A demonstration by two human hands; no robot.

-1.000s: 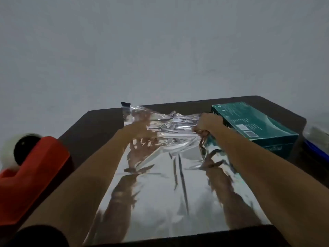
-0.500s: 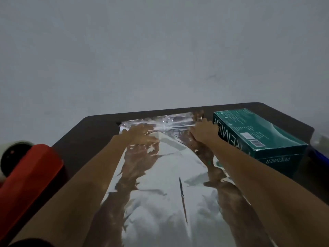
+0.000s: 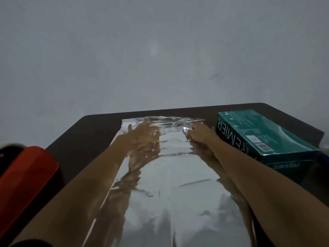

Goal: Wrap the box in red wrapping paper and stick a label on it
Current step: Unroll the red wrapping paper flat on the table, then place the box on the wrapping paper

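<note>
Well off to the left of the wrapping sheet, close in by the person's shoulder, sits a chunky red thing with a pale round shape poking out behind it. Both are too blurred for me to say what they are. A black sleeve shows low down on that same side. Between these and the sheet's left edge runs a strip of the dark table.

The sheet lies flat along the middle of the table, silver mirror-like side up, reaching away to just short of the far edge. It is crinkled along its far end, and both forearms show reflected in it.

The left hand lies on the sheet's far left part, palm down, fingers spread out straight and pressing the sheet flat — it grips nothing. The right hand is on the sheet's far right corner, hard against a small crumpled bunch of the foil. Whether its thumb and fingers pinch that bunch or only press on it, I cannot tell.

Just beside the sheet's right edge the box lies flat on the table — teal, with "PREMIER" printed on the long side that faces the sheet. The right forearm passes close by it and hides whether box and sheet touch. Further right of the sheet, past the box, a bit of something blue peeks in. Beyond the sheet's far end rises a plain grey wall.
</note>
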